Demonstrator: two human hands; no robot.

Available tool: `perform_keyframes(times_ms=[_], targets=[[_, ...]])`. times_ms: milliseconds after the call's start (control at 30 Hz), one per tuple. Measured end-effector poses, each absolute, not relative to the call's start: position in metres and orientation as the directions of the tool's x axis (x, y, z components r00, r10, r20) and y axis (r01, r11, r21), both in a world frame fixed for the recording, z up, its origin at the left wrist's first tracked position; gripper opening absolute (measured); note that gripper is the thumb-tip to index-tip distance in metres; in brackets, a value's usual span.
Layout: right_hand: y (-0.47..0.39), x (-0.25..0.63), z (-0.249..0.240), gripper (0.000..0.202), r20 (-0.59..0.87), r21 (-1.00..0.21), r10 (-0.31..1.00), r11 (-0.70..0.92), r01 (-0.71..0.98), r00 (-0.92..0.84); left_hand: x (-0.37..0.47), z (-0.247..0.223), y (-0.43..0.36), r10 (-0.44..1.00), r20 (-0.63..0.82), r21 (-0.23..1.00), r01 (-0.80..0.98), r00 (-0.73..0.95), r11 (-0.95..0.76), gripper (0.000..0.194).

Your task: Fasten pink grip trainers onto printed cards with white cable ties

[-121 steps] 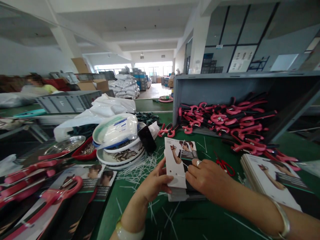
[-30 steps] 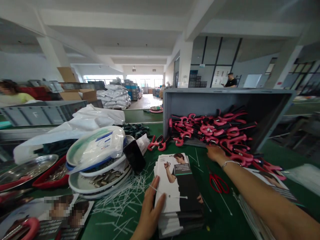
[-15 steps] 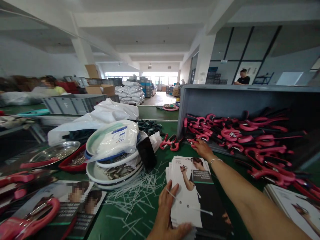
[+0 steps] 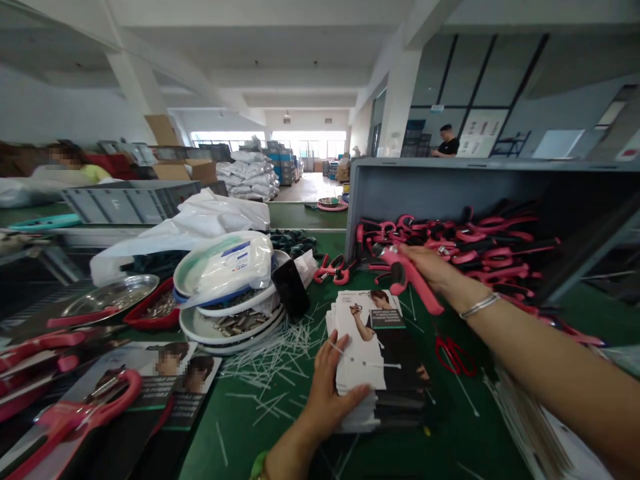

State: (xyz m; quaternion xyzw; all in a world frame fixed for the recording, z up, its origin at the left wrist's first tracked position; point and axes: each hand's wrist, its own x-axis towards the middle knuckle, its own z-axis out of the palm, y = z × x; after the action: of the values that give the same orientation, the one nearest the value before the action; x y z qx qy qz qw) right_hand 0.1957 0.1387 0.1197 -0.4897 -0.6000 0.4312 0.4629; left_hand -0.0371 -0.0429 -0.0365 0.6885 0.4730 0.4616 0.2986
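Note:
My right hand (image 4: 425, 263) is closed around a pink and black hand grip strengthener (image 4: 413, 280), raised just past the far right corner of a stack of printed cards (image 4: 367, 363). The fingers are partly hidden behind it. Across the near left edge of that stack, my left hand (image 4: 333, 387) grips the cards, thumb at the front and fingers along the side. White plastic ties (image 4: 383, 365) poke through holes in the top card. Many more pink grip strengtheners (image 4: 480, 250) lie heaped in a grey crate (image 4: 425, 180) tipped toward me.
Left stand stacked white plates (image 4: 225, 333) with metal springs, a red tray (image 4: 155, 310), a steel dish (image 4: 115, 293) and a dark phone (image 4: 290, 290). Loose ties (image 4: 275, 360) litter the green table. Red scissors (image 4: 455, 355) lie right of the cards; more cards (image 4: 535, 420) sit near my right forearm.
My right hand has drawn back from the crate's edge, lifting a grip strengthener toward the cards. The left hand stays at the stack. The view has shifted slightly, uncovering the scissors.

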Motion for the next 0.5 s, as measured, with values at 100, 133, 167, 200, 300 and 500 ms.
perform_keyframes(times_ms=[100,133,167,200,300,500], targets=[[0.112,0.16,0.099,0.022,0.006,-0.934,0.982,0.072,0.349,-0.188,-0.037,-0.038,-0.042,0.924,0.364,0.844,0.377,0.12,-0.381,0.074],[0.106,0.151,0.092,0.02,-0.037,-0.913,0.977,0.053,0.406,-0.21,-0.037,-0.039,-0.041,0.922,0.368,0.843,0.375,0.12,-0.385,0.074],[0.101,0.145,0.086,0.02,-0.074,-0.885,0.973,0.038,0.465,-0.22,-0.037,-0.04,-0.041,0.92,0.372,0.843,0.371,0.121,-0.39,0.074],[0.096,0.14,0.081,0.02,-0.105,-0.851,0.969,0.028,0.525,-0.223,-0.037,-0.04,-0.04,0.918,0.376,0.843,0.366,0.123,-0.394,0.074],[0.084,0.137,0.07,0.02,-0.145,-0.721,0.968,0.039,0.692,-0.206,-0.036,-0.043,-0.04,0.923,0.371,0.862,0.332,0.102,-0.383,0.079],[0.061,0.148,0.078,0.017,0.011,-0.464,0.974,0.206,0.861,-0.227,-0.037,-0.046,-0.042,0.945,0.323,0.923,0.202,0.057,-0.327,0.102]])
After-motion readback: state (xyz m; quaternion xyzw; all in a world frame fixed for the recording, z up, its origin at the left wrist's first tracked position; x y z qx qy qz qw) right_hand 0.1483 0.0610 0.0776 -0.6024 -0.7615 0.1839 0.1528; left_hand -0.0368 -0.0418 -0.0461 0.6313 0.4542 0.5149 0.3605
